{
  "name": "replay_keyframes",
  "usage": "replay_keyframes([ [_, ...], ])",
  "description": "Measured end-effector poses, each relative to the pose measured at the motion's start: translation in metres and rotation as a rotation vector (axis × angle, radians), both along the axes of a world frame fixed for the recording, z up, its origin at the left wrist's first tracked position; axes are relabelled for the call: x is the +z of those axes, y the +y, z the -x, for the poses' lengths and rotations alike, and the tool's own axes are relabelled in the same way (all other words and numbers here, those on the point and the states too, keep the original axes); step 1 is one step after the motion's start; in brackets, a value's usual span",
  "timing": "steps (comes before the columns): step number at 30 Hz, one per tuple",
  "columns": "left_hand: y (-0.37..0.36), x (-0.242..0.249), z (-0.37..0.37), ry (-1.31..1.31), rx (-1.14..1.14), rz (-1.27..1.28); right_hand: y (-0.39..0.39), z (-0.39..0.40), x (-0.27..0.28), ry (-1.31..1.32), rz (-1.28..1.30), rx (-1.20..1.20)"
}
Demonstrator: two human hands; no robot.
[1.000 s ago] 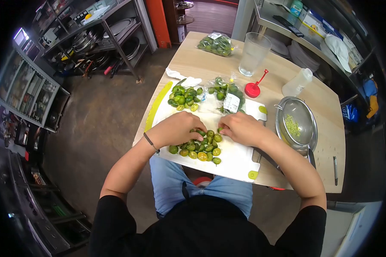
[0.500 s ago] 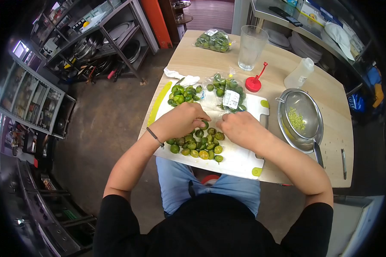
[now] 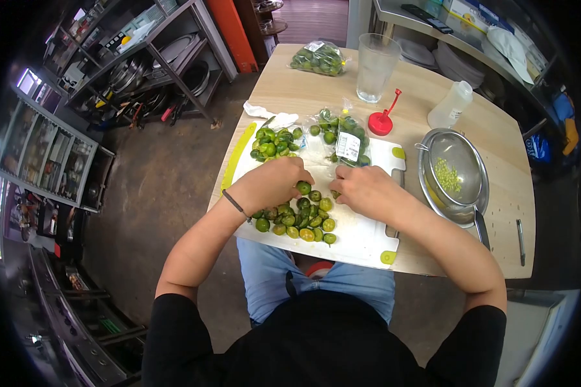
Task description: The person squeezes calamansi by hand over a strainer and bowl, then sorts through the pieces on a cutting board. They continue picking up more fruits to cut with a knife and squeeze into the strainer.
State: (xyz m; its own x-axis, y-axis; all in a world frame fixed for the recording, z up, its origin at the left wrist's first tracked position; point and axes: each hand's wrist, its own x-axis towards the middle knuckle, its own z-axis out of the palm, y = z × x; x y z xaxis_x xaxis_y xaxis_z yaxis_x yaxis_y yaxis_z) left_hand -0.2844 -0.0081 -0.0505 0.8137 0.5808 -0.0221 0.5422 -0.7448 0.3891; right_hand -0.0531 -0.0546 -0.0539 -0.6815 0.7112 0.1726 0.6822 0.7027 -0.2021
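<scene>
My left hand is over the white cutting board, its fingers closed on a small green citrus fruit. Just right of it, my right hand has bent fingertips pressed together; a small dark green bit shows at them, too hidden to make out. Below the hands lies a pile of green and yellowish fruits, some looking cut. Another heap of green fruits sits at the board's upper left. An opened plastic bag of fruits with a white label rests at the board's top edge.
A metal strainer with pale green bits rests on a bowl at the right. Beyond the board are a red cap with a nozzle, a plastic bottle, a tall glass, a second bag and white tissue. A pen lies far right.
My right hand has shifted slightly right, away from my left hand. The fruit at my left fingertips has moved slightly left. The whole view has shifted a little.
</scene>
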Motion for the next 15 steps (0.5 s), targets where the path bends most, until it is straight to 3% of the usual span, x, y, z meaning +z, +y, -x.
replay_keyframes([
  [3,0.001,0.010,0.000,-0.045,0.037,0.083,0.000,0.001,-0.002,-0.086,-0.026,-0.016],
  [7,0.003,0.010,0.005,-0.192,0.044,0.010,0.001,0.007,-0.001,-0.138,-0.035,0.022],
  [9,-0.001,0.014,0.008,-0.331,0.178,0.154,0.003,0.008,-0.001,-0.123,-0.023,0.007],
  [12,-0.006,0.020,0.001,-0.495,0.177,0.171,0.007,-0.003,0.016,-0.119,0.136,-0.059],
  [14,-0.010,0.027,-0.011,-0.623,0.201,0.199,0.004,-0.022,0.051,0.073,0.288,-0.029],
  [15,-0.008,0.035,-0.018,-0.624,0.171,0.149,-0.002,-0.036,0.068,0.116,0.227,-0.077],
])
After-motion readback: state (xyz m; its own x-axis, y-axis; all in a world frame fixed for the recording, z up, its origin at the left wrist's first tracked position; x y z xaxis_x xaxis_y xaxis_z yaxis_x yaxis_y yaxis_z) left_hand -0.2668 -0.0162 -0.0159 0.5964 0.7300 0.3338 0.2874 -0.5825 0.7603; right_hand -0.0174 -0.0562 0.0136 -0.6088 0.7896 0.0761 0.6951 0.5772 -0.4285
